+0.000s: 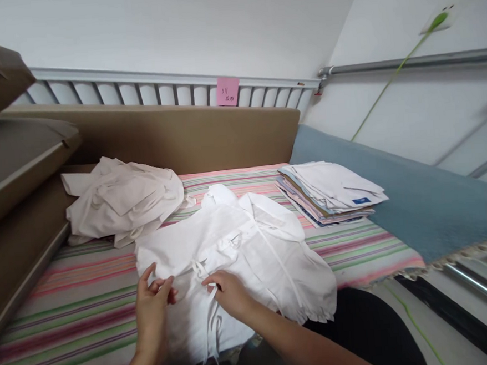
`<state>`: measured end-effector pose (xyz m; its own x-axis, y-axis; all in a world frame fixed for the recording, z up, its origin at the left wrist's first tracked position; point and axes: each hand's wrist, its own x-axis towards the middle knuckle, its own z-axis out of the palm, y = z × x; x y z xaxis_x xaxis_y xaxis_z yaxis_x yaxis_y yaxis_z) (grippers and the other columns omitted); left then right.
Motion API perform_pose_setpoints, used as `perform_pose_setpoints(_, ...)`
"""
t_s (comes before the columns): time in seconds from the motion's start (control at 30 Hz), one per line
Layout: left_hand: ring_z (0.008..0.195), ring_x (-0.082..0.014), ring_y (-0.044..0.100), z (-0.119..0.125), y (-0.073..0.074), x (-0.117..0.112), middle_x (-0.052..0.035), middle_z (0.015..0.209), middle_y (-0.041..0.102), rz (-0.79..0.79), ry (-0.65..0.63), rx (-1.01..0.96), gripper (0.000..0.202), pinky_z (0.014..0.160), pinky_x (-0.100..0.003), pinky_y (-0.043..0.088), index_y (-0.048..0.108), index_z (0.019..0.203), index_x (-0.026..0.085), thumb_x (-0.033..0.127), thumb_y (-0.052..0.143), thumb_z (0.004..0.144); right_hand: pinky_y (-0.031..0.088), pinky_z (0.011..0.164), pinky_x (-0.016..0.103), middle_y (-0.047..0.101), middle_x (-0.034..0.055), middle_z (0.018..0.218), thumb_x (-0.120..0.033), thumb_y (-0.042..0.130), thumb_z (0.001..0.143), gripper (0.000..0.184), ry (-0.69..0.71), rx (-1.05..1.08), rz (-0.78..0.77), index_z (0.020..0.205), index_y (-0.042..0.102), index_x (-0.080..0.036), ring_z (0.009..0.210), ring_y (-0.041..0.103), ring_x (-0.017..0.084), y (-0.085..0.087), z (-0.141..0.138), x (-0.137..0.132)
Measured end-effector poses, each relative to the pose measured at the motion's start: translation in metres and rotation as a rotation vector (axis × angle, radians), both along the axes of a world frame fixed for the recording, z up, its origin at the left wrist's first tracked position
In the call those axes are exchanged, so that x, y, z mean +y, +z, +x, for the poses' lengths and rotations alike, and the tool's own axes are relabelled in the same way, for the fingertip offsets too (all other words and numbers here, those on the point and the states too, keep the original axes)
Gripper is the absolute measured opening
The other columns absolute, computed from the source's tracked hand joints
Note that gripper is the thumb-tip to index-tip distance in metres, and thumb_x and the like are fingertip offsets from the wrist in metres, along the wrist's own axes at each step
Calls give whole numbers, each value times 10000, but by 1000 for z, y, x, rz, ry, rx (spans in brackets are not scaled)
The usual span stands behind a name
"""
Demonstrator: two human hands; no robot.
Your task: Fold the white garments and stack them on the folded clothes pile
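Note:
A white blouse (269,258) lies spread on the striped cloth, its puffy sleeve and ruffled cuff to the right. Thin white ties (214,323) run down its front, with a loop near the middle. My right hand (230,294) pinches one of these ties between thumb and fingers. Over the blouse's left part is my left hand (152,308), its fingers curved and apart, with nothing seen in it. Part of the blouse's lower edge is hidden by my right forearm.
A crumpled off-white garment (123,199) lies at the back left. Folded shirts (331,190) are stacked at the back right. Brown padded boards (16,159) stand on the left, a blue-grey cover (398,188) on the right. A white radiator (162,93) bears a pink note (227,91).

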<state>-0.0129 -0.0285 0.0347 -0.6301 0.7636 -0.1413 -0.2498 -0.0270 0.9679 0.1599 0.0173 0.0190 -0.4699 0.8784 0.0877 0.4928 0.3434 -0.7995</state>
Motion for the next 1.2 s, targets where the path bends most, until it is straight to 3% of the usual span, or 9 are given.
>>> perform_pose_setpoints(0.13, 387, -110, 489, -5, -13, -4, 83, 549, 500, -261, -229, 110, 697, 345, -195, 330, 384, 1241, 244, 319, 650, 601, 430, 702, 224, 666, 23, 898, -121, 523, 688, 455, 177, -102, -8, 1113, 622, -250, 770, 587, 139, 21, 9, 1)
perform_pose_setpoints(0.27, 331, -112, 437, -12, -13, -7, 47, 509, 533, -453, -411, 410, 379, 340, -211, 285, 541, 1003, 194, 305, 573, 642, 440, 645, 206, 677, 1, 871, -116, 500, 695, 457, 354, -96, -190, 1111, 616, -269, 736, 607, 124, 39, 30, 2)
perform_pose_setpoints(0.37, 411, -120, 474, -11, -5, -4, 39, 507, 537, -337, -349, 604, 218, 428, -220, 333, 611, 843, 217, 305, 582, 646, 448, 607, 213, 676, 18, 823, -121, 463, 720, 350, 260, 21, -335, 994, 662, -214, 695, 620, 121, 41, 40, 5)
perform_pose_setpoints(0.47, 524, -135, 520, -1, 3, 7, 15, 592, 597, -239, -324, 659, 147, 530, -229, 370, 650, 761, 226, 255, 593, 629, 450, 598, 223, 656, 15, 731, -142, 473, 719, 261, 59, 98, -317, 890, 669, -168, 637, 615, 116, 37, 39, 11)
perform_pose_setpoints(0.6, 553, -150, 527, 14, 5, 22, -20, 594, 615, -348, -392, 689, 151, 556, -246, 357, 619, 626, 196, 316, 548, 682, 418, 503, 191, 622, -2, 642, -227, 504, 739, 168, -107, 60, -321, 789, 648, -157, 537, 585, 95, 29, 20, 15)
perform_pose_setpoints(0.73, 553, -149, 515, 20, -2, 30, -12, 535, 583, -476, -480, 746, 148, 542, -249, 324, 581, 552, 187, 310, 582, 634, 337, 379, 172, 576, -21, 545, -320, 542, 739, 183, -119, -86, -484, 685, 607, -158, 384, 492, 66, 22, -5, 18)
perform_pose_setpoints(0.83, 529, -126, 504, 17, -5, 31, 6, 518, 567, -398, -498, 664, 82, 526, -234, 330, 573, 551, 178, 230, 566, 614, 287, 347, 168, 560, -38, 529, -241, 566, 701, 87, -155, -54, -573, 678, 569, -158, 338, 432, 47, 26, -15, 23)
perform_pose_setpoints(1.07, 304, -69, 385, 13, 11, 29, 31, 537, 593, -370, -499, 116, 108, 317, -200, 208, 495, 648, 186, 277, 544, 615, 250, 346, 164, 635, 11, 726, -302, 531, 729, 141, -122, 223, -638, 722, 518, -162, 428, 495, 52, 53, -12, 34)
perform_pose_setpoints(1.2, 286, -59, 367, 16, 14, 32, 44, 506, 570, -351, -453, 126, 66, 309, -191, 210, 485, 635, 185, 233, 530, 634, 291, 379, 180, 650, 41, 828, -373, 446, 798, 249, -200, 154, -540, 816, 574, -161, 439, 509, 57, 53, -2, 53)
